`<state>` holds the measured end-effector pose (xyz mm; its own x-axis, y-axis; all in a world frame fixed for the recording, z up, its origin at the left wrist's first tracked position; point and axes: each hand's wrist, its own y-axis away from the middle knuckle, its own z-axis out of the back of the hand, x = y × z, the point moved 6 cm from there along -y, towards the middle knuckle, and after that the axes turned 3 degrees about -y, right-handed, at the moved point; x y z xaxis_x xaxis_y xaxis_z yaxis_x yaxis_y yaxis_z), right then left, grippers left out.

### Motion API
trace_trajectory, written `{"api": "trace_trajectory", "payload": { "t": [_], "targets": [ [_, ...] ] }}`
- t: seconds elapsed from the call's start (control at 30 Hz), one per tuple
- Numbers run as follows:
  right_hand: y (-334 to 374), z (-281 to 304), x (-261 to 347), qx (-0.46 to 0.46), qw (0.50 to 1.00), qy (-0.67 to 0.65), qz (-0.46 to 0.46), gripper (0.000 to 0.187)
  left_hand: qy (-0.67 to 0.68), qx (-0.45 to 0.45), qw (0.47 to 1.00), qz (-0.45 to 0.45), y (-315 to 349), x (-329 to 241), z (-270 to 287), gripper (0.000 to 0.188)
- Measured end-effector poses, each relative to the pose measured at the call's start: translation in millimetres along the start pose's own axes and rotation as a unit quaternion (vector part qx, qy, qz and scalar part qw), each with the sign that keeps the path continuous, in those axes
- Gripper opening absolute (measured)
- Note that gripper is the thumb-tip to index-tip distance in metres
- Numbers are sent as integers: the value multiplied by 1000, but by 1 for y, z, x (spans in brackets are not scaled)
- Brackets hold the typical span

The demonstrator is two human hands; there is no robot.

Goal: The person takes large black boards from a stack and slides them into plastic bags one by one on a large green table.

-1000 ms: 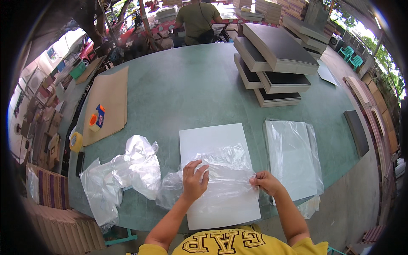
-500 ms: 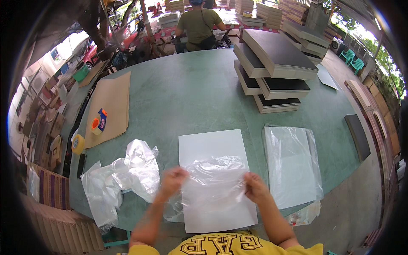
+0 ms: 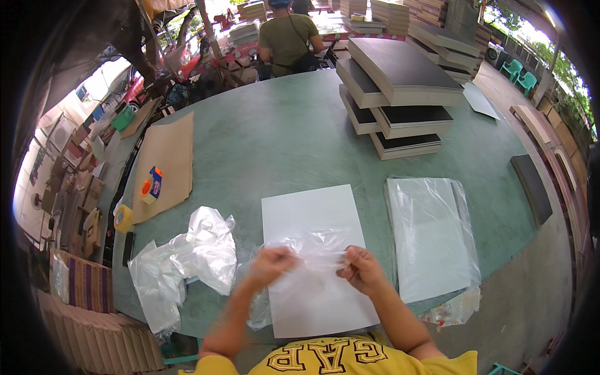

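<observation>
The green tabletop bows round to a far edge where a co-worker in an olive shirt sits or stands, back turned. At the middle of its near edge lies a white board, clear plastic film spread over it. The right hand has its grip pinching the film between thumb and fingers; the left hand is at the film's other side, too blurred to tell its grip.

Crumpled clear plastic lies toward the near left corner, a plastic-wrapped white board toward the near right. Along the left edge are a brown sheet with a tape dispenser on it, and a yellowish tape roll beside it. Dark-topped blocks stack unevenly near the far right corner; a dark slab lies along the right edge. Beyond, on the concrete floor, stand green chairs.
</observation>
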<state>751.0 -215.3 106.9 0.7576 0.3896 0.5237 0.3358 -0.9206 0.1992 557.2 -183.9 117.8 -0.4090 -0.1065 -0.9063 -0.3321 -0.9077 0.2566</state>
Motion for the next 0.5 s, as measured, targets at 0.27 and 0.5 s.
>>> {"api": "trace_trajectory", "payload": {
  "t": [0.27, 0.5],
  "targets": [
    [4, -31, 18, -6, 916, 400, 10, 14, -217, -241, 907, -270, 32, -98, -2, 20],
    [103, -212, 106, 308, 850, 246, 349, 15, -52, -66, 989, -125, 20, -42, -43, 20]
  ]
}}
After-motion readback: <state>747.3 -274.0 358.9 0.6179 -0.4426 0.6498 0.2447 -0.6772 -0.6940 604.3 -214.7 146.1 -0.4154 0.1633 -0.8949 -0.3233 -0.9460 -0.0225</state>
